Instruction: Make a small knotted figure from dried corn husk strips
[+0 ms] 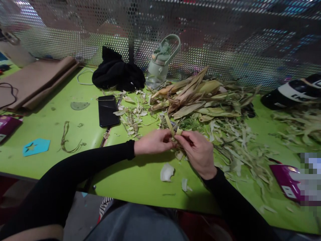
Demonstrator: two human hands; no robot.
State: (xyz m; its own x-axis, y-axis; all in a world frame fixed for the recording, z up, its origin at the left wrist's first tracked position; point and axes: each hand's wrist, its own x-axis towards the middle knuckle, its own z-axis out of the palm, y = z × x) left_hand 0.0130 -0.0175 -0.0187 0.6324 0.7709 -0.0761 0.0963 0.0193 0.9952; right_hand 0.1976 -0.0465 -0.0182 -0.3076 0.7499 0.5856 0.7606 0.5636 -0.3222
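Observation:
My left hand [156, 141] and my right hand [198, 150] meet above the green table, fingers closed in pinches. Between them is a narrow pale-green strip of corn husk [169, 125], one end pointing up and away. A short folded piece of husk shows at my right thumb and forefinger. Just beyond my hands lies a heap of dried corn husks [190, 97]. Torn husk shreds [233, 144] spread to the right of my right hand. Closer to me are a curved white husk piece [167, 172] and a small pale scrap [185, 185].
A phone [107, 111], a black cloth [117, 72] and a pale-green water bottle [160, 63] stand or lie beyond my left hand. A black bottle [291, 92] lies far right. Purple packets [286, 180] and brown paper [37, 80] flank the table [125, 180]. Perforated metal [220, 43] borders its back.

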